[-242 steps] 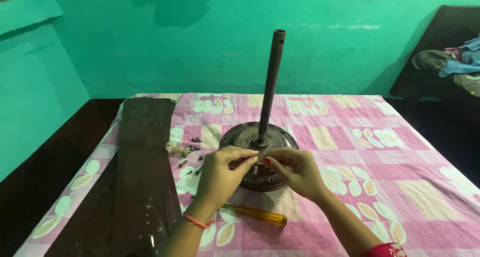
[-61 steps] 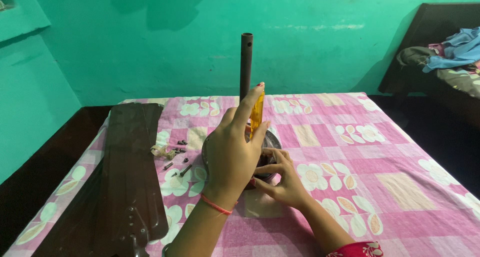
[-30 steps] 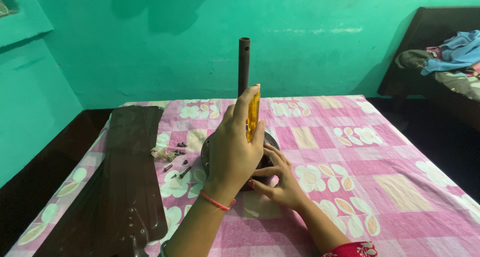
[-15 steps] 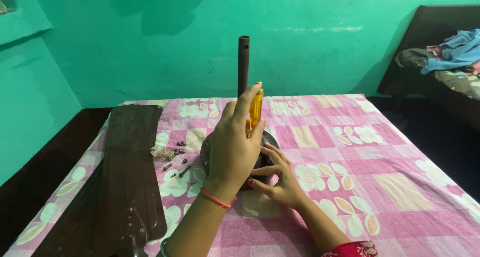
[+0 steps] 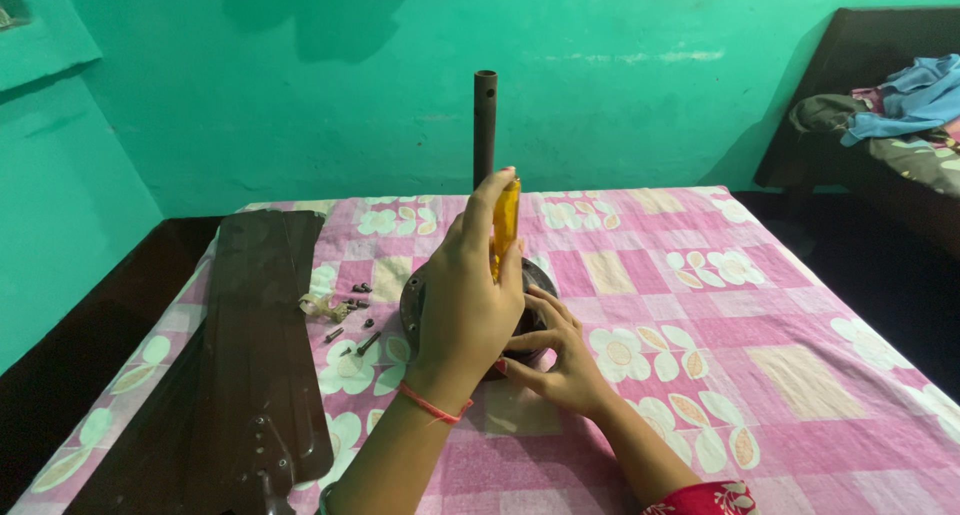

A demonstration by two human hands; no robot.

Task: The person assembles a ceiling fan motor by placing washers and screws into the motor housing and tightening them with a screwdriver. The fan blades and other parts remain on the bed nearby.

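A pink checked cloth [image 5: 800, 305] covered the bed across the lower frame, under a green wall [image 5: 300, 95]. At the lower left lay our dark fan blades [image 5: 250, 355], stacked flat. At the centre sat the fan motor [image 5: 413, 305], a round dark metal housing mostly hidden by our hands, its rod [image 5: 485, 125] standing upright toward the top of the frame. We judged the motor heavy and stiff, unlikely to slide on the cloth and best held by its rim; the rod offered a second, firmer hold.

Our left hand [image 5: 465, 295] was raised in front of the motor, wrist straight, fingers clenched around a yellow screwdriver [image 5: 506, 225] held almost upright, its tip hidden behind the palm. The handle looked smooth and light, so a full-fist hold suited it. Our right hand [image 5: 560, 360] lay low at the centre right, fingers spread against the housing's near edge, pressing on it rather than closed round anything.

Left of the motor, small screws [image 5: 355, 320] lay scattered on the cloth, light and easily lost in its folds.
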